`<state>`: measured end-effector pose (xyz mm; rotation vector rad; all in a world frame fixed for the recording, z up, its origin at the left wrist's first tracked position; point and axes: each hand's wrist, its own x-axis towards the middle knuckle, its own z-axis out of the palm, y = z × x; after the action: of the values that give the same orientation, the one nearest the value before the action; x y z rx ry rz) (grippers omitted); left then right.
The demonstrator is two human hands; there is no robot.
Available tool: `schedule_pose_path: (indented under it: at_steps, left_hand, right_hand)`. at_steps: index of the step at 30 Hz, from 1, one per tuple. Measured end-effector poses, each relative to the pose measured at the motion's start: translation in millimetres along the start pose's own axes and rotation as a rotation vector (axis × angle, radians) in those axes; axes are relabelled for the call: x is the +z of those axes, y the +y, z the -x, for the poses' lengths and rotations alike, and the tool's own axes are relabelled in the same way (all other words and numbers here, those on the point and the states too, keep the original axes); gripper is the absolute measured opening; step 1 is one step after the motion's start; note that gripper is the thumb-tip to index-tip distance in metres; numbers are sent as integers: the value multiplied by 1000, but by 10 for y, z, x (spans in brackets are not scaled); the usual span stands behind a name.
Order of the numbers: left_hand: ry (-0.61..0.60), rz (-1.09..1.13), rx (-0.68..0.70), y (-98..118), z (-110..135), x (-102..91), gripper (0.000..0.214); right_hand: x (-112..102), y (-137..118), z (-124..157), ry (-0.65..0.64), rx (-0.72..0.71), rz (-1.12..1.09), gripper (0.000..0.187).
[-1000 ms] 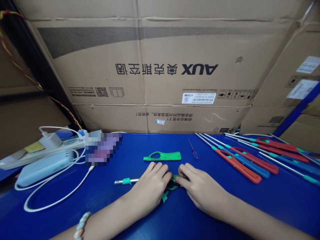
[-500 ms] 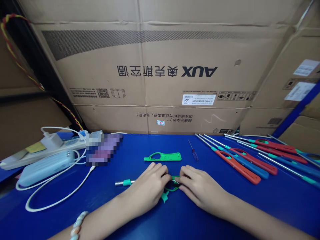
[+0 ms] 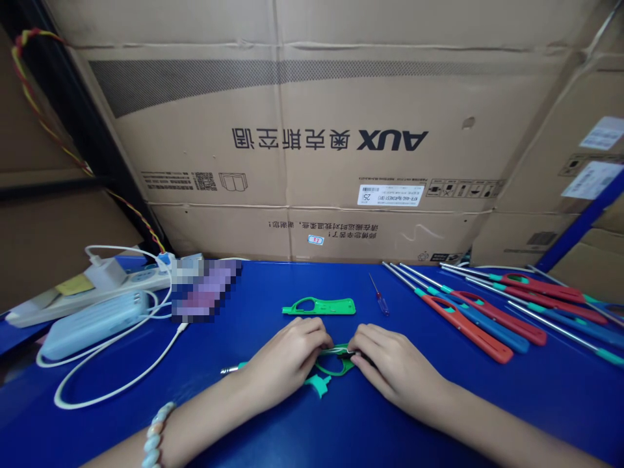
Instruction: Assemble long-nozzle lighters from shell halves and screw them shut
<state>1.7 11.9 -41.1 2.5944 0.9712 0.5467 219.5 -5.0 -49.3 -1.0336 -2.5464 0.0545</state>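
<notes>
Both my hands are closed on an opened green long-reach lighter [image 3: 336, 369] lying low over the blue table. My left hand [image 3: 292, 351] grips its tube side; the metal nozzle tube [image 3: 228, 370] pokes out to the left from behind my wrist. My right hand [image 3: 390, 361] pinches the handle side, near a dark part and a thin pale wire [image 3: 336, 351] inside the shell. Just below my left fingers lies a teal trigger piece [image 3: 319, 385]. The other green handle half [image 3: 324, 307] rests flat beyond my hands. My fingertips are partly hidden.
A purple-handled screwdriver [image 3: 381, 303] lies beyond my right hand. Several lighters with red, blue and orange handles [image 3: 470, 328] are spread at right. At left are a light-blue power bank [image 3: 92, 325], a white cable [image 3: 117, 385], and a power strip [image 3: 29, 312]. A cardboard box [image 3: 292, 84] stands behind.
My hands have drawn slightly apart, and more of the green shell and the pale wire shows between them. The nozzle tube is now further hidden behind my left wrist.
</notes>
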Motion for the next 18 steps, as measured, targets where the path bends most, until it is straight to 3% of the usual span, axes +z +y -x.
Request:
schedule_pose_path:
  at_steps: [18]
  left_hand:
    - [3, -19, 1, -6, -1, -7, 21]
  right_hand:
    - [147, 9, 19, 158, -81, 208, 21]
